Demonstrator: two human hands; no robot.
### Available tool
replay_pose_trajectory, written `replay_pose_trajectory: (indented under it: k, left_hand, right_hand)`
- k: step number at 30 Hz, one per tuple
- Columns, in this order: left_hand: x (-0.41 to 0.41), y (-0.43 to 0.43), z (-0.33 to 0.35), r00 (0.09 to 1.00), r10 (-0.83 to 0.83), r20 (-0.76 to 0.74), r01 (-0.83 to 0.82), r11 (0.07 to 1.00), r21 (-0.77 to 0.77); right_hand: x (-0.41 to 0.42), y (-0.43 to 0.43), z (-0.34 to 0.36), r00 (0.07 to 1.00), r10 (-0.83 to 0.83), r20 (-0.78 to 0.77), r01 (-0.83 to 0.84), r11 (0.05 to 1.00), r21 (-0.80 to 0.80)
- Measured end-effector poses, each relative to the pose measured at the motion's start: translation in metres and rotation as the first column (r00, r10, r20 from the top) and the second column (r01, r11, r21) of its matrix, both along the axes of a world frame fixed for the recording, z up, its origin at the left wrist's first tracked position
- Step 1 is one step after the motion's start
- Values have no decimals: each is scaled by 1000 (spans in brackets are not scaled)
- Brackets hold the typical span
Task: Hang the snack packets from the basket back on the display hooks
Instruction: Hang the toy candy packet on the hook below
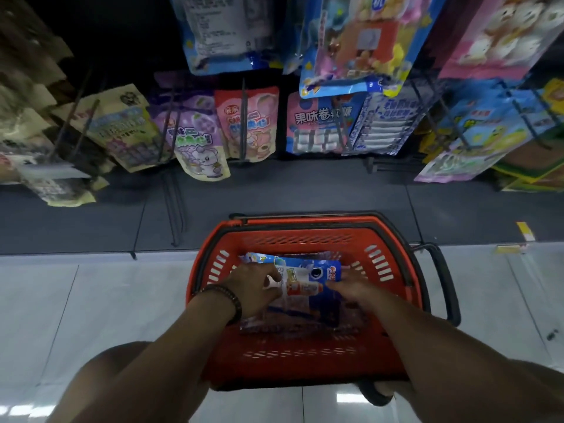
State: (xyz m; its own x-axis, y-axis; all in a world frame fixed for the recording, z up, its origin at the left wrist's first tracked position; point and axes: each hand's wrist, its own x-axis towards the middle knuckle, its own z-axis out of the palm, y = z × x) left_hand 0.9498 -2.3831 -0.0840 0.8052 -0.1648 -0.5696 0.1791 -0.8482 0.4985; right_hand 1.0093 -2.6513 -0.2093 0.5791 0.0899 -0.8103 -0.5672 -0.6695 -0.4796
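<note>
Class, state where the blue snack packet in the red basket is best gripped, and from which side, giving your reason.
Pinch a short end of the blue snack packet, coming down from above. It lies flat on other packets, and the walls of the red basket close off every sideways approach.
</note>
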Motion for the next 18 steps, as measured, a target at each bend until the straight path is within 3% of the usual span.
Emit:
replay_pose_trajectory:
  k: [7,11,15,18]
  left_hand:
    - [1,0,8,992,84,95,-88,995,37]
    - [3,-6,29,953,172,248,-144,981,-130]
    - [-1,-13,44,939,318,129,-237,874,-425]
    - [-9,-14,55,907,415,71,-307,768,-562]
  right_hand:
    - [18,14,68,975,168,145,-199,952,235]
    - [31,18,135,907,363,214,-414,862,293]
    - [32,13,184,907,306,289,-402,833,379]
    - [33,-1,205,917,114,382,-295,838,459]
